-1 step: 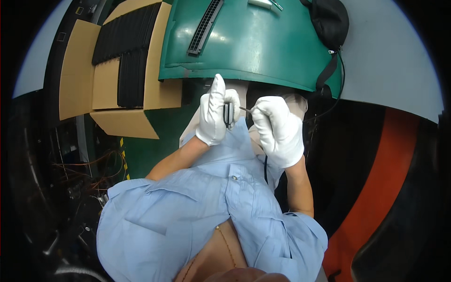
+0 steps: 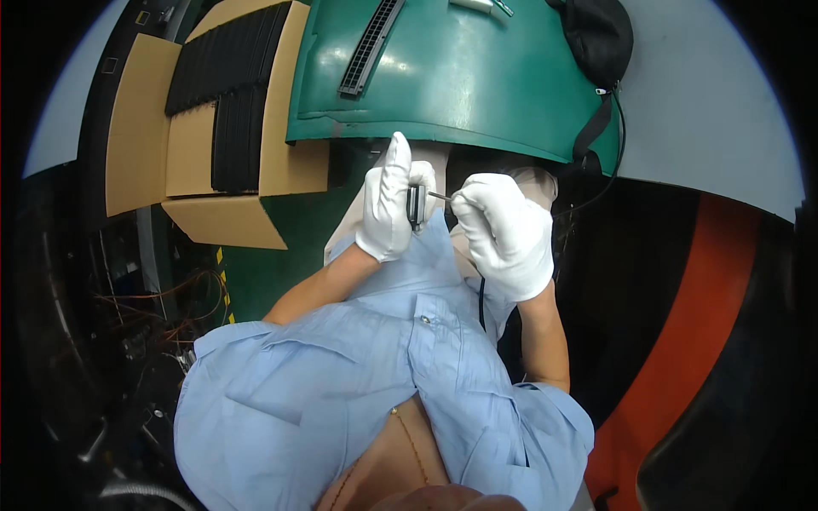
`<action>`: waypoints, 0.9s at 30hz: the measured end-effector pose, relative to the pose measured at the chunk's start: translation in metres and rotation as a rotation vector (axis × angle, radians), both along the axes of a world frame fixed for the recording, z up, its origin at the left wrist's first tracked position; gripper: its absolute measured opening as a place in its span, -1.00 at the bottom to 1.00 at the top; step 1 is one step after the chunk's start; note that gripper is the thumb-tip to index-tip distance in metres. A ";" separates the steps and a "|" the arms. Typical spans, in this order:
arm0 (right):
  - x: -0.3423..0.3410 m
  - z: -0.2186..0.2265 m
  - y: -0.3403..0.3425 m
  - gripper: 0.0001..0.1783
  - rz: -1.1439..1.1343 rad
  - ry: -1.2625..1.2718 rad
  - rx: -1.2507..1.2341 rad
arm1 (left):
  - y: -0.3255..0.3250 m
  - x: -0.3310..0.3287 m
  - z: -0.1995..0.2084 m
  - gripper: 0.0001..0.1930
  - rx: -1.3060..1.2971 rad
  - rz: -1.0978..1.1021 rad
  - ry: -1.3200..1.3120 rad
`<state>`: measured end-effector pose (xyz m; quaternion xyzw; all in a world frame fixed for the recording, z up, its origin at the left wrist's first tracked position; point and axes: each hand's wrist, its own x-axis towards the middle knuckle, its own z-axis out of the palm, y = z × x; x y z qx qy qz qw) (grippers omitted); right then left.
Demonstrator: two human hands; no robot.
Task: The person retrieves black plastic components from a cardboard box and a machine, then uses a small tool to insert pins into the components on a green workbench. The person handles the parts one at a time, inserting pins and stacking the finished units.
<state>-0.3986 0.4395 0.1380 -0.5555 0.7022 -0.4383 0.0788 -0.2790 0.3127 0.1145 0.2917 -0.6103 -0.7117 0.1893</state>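
My left hand (image 2: 388, 207), in a white glove, is closed around a small dark part (image 2: 416, 207) with a pale edge, seen nearly end-on. The thumb of that hand points up and away from me. In my right hand (image 2: 503, 230), also white-gloved, a thin metal rod (image 2: 439, 196) is pinched between the fingertips. Its free end points left and meets or nearly meets the dark part; whether they touch I cannot tell. Most of the rod is hidden inside the glove. Both hands are over my lap, just short of the green table mat (image 2: 452, 94).
A long black slotted strip (image 2: 371, 47) lies on the mat. At the back is a pale object with a green tip (image 2: 473, 5). An open cardboard box (image 2: 136, 128) of black strips (image 2: 239, 140) stands at left. A black bag (image 2: 596, 38) with a strap and cable sits at right.
The view has shifted very slightly. My right hand and the rod have edged a little to the left of the picture or tilted slightly; both grips stay the same.
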 end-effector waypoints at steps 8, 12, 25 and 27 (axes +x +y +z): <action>-0.008 0.007 0.011 -0.78 0.108 0.427 0.007 | 0.008 -0.003 0.004 -0.15 -0.065 -0.111 -0.062; 0.002 0.008 0.018 -0.75 0.139 0.468 0.005 | 0.005 -0.002 -0.002 -0.18 -0.063 -0.116 0.049; 0.000 0.007 0.018 -0.81 0.072 0.362 -0.021 | 0.009 0.002 -0.002 -0.19 -0.012 -0.140 -0.005; -0.003 0.008 0.018 -0.80 0.067 0.386 0.035 | 0.011 0.003 -0.002 -0.18 -0.093 -0.160 -0.004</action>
